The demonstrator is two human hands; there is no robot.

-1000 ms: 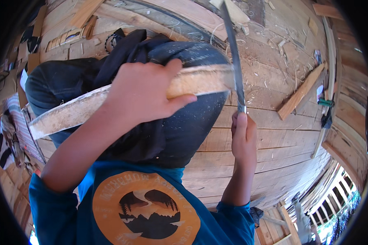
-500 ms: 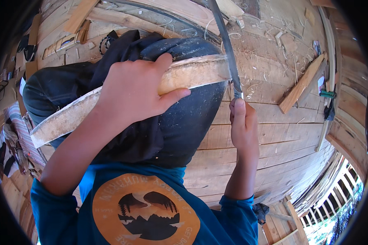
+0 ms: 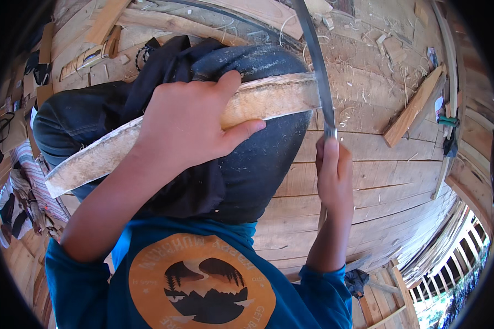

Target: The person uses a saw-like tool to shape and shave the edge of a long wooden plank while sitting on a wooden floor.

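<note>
A long, pale strip of wood [image 3: 282,97] with rough edges lies slantwise across my lap, over dark trousers [image 3: 258,159]. My left hand [image 3: 189,123] grips it around the middle, thumb along the near edge and fingers over the far one. In my right hand [image 3: 335,172] is the handle of a tool with a long, narrow, slightly curved metal blade [image 3: 317,52]. Its blade runs away from me across the strip's right end and seems to touch it. Part of the handle shows below my fist. Whether the blade has teeth I cannot tell.
Plank flooring [image 3: 362,181] surrounds me, scattered with curled shavings and offcuts. A loose board [image 3: 411,109] lies at the right, and a spirit level [image 3: 88,59] at the far left. Striped cloth [image 3: 33,170] is at the left; a slatted railing [image 3: 450,274] stands at the lower right.
My right hand and the blade have drawn a little nearer to me along the strip's end. My left hand keeps its hold; the whole view has shifted slightly.
</note>
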